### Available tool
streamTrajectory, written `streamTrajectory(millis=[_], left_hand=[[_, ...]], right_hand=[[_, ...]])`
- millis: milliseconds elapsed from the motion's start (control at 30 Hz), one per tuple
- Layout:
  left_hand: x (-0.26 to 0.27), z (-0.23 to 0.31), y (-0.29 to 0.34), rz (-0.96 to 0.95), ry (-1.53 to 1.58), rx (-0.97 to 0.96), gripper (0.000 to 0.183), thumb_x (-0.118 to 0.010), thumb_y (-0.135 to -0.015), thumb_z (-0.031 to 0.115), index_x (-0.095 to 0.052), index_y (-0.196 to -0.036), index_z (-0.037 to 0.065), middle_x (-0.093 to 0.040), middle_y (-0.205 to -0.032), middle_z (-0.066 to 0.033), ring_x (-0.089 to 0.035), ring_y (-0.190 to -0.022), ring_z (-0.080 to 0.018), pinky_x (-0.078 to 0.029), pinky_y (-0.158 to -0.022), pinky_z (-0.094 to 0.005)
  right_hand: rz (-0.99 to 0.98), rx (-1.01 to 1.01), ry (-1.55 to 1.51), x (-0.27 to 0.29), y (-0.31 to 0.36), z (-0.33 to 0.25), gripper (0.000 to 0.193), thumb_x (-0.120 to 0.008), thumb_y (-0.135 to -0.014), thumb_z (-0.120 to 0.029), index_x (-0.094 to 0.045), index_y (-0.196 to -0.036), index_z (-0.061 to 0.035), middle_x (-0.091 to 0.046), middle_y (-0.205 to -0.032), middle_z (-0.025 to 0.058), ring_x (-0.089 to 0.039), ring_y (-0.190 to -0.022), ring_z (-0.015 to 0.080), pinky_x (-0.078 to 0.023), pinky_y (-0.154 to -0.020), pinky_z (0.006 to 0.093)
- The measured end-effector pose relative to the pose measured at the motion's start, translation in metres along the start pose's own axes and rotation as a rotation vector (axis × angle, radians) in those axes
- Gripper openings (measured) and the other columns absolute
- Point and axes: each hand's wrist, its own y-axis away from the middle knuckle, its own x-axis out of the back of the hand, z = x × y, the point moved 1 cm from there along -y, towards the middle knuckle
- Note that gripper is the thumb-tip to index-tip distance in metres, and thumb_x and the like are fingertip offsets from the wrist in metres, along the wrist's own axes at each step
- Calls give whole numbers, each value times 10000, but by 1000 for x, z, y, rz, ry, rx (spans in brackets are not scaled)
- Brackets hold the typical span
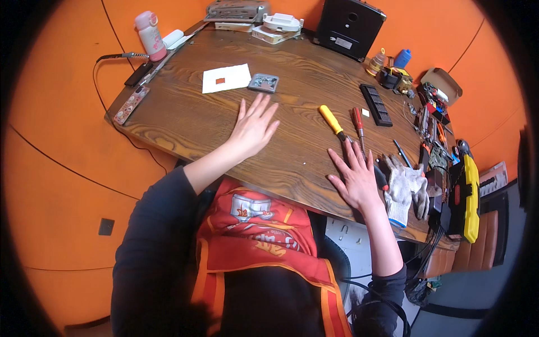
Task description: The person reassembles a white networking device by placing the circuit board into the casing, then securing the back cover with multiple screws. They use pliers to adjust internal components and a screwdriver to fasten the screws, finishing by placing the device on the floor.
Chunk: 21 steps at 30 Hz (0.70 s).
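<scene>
Careful: your right hand [355, 178], flat and empty at lower right, could roll the yellow-handled screwdriver [332, 121]; left hand [252, 127] lies open too.

Person wore dark long-sleeved top [151, 253], sleeves pushed up forearms. Red apron [264, 236] with orange trim and printed emblem covered chest. Both hands bare, ungloved.

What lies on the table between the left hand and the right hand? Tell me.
In the head view, only bare wooden table separates the left hand from the right hand. The yellow-handled screwdriver lies farther back, beyond the right hand's fingertips.
</scene>
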Motion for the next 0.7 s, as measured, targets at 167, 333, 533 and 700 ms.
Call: streamTrajectory(millis=[167, 333, 533, 700], left_hand=[[-6, 2, -3, -40, 14, 32, 472, -420, -946, 341, -459, -1294, 26, -349, -1389, -244, -229, -1357, -356, -103, -1084, -585], [-5, 6, -4, -77, -13, 42, 479, -403, -948, 370, -460, -1308, 59, -326, -1419, -210, -200, -1373, -340, -93, -1094, -572], [-4, 9, 0, -130, -26, -63, 517, -416, -939, 386, -468, -1282, 3, -311, -1422, -224, -172, -1381, -343, -85, -1096, -570], [-2, 9, 0, -118, 112, -135, 463, -470, -926, 320, -489, -1266, 6, -332, -1411, -217, -208, -1368, -343, -130, -1093, -566]], right_hand=[[27, 1, 1, -2, 1, 1, 576, -435, -879, -526, -337, -1404, -311, -210, -1475, 202, -184, -1378, 337, -127, -1092, 533], [34, -44, -30, 4, 2, -3, 605, -466, -869, -486, -320, -1417, -276, -158, -1497, 186, -140, -1389, 344, -75, -1101, 531], [87, 12, -203, 11, 9, -3, 620, -556, -813, -322, -389, -1379, -131, -233, -1479, 171, -178, -1381, 344, -92, -1106, 523], [241, 67, -285, 7, 13, 0, 420, -589, -742, -44, -566, -1162, -30, -444, -1337, 194, -413, -1252, 366, -346, -1024, 445]])
